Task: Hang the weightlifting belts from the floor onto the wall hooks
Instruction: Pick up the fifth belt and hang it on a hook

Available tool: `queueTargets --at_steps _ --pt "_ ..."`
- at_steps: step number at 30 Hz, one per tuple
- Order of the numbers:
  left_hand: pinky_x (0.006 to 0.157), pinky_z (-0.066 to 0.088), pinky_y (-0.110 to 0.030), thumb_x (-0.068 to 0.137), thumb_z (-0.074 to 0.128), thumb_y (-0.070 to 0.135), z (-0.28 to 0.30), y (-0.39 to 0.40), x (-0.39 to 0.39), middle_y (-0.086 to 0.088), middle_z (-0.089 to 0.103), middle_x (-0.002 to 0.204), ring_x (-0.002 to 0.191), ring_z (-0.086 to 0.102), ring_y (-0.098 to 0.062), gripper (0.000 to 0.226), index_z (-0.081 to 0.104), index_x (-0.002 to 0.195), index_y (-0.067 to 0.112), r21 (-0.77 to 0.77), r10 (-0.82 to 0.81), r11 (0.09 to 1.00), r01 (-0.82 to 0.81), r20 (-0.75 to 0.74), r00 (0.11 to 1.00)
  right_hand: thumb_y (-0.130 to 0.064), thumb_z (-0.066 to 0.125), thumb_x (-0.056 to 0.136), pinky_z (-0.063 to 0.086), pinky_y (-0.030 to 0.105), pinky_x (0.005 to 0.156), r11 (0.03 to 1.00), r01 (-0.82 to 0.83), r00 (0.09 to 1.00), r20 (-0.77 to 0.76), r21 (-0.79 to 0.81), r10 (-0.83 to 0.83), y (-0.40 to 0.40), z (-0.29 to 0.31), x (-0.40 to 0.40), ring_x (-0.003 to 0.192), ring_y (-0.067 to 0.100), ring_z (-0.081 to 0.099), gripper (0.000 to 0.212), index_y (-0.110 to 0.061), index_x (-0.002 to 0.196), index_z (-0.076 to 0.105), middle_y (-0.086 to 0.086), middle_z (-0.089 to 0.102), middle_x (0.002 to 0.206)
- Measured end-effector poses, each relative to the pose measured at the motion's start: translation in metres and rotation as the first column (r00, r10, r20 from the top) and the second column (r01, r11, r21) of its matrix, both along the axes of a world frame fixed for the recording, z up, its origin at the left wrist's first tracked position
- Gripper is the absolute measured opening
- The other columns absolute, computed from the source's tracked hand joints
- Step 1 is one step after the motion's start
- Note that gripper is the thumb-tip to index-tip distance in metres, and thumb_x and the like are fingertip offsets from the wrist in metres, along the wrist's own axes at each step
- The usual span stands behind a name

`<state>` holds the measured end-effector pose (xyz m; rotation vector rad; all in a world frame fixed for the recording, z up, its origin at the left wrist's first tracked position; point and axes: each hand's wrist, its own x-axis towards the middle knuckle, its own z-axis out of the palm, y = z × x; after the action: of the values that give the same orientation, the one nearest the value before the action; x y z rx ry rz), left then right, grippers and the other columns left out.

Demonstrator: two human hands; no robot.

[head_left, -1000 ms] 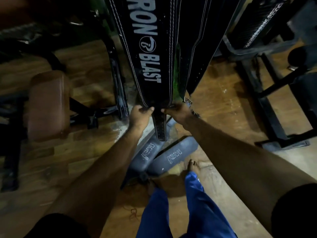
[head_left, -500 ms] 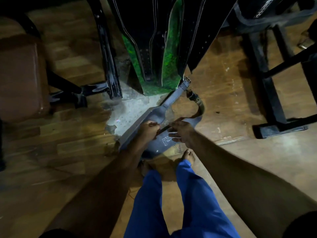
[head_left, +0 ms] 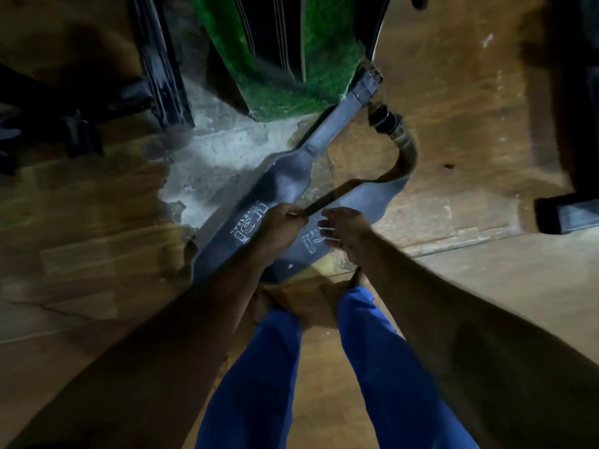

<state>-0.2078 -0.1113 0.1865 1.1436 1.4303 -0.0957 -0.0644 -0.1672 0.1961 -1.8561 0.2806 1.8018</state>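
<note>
belt: grey leather weightlifting belt (head_left: 285,186) lies folded on the floor by the green wall base | left hand (head_left: 280,226) pinches its upper edge | right hand (head_left: 343,231) hovers, fingers loose, holding nothing | tip: probably grab both layers before lifting so it doesn't flop open

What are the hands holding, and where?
The left hand pinches the upper edge of the grey belt on the floor, near its printed logo. The right hand is open beside it, holding nothing.
</note>
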Motion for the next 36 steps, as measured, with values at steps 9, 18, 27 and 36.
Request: queueTargets --at_steps 9,18,27,36 --pt "0.073 0.046 -0.026 0.091 0.068 0.014 -0.174 0.013 0.046 -0.013 0.071 0.097 0.094 0.066 -0.028 0.02 0.067 0.106 0.001 0.168 -0.243 0.952 0.254 -0.086 0.966 -0.021 0.052 0.104 0.052 0.029 0.062 0.997 0.067 0.985 0.157 0.033 -0.071 -0.002 -0.189 0.009 0.075 0.019 0.065 0.017 -0.018 0.091 0.062 0.006 0.067 0.089" --pt "0.103 0.042 -0.051 0.087 0.061 0.038 -0.285 0.087 0.013 -0.025 0.056 0.135 0.125 0.053 -0.045 0.064 0.047 0.138 0.003 0.391 -0.122 0.828 0.402 -0.573 0.81 -0.019 0.059 0.101 0.05 0.03 0.079 0.997 0.011 0.979 0.202 0.076 -0.026 0.06 -0.307 -0.032 0.099 0.022 0.058 0.037 -0.005 0.135 0.054 0.01 0.062 0.123" --pt "0.1 0.052 -0.047 0.081 0.067 0.059 -0.302 0.112 -0.032 -0.02 0.062 0.134 0.121 0.06 -0.039 0.075 0.057 0.133 0.007 0.215 -0.144 0.944 0.25 -0.412 0.9 -0.04 0.064 0.095 0.055 0.038 0.095 0.989 0.148 0.98 0.132 0.027 -0.15 0.072 -0.319 -0.063 0.114 0.027 0.066 0.043 -0.01 0.126 0.064 0.01 0.069 0.122" --pt "0.057 0.038 -0.028 0.079 0.07 0.064 -0.148 0.103 -0.046 0.004 0.049 0.063 0.064 0.055 -0.022 0.054 0.044 0.063 0.019 0.353 -0.025 0.931 0.088 -0.178 0.984 -0.069 0.081 0.059 0.057 0.049 0.097 0.933 0.319 0.936 0.098 0.167 -0.338 0.044 -0.184 -0.058 0.1 0.031 0.075 0.081 -0.011 0.115 0.07 0.008 0.078 0.109"
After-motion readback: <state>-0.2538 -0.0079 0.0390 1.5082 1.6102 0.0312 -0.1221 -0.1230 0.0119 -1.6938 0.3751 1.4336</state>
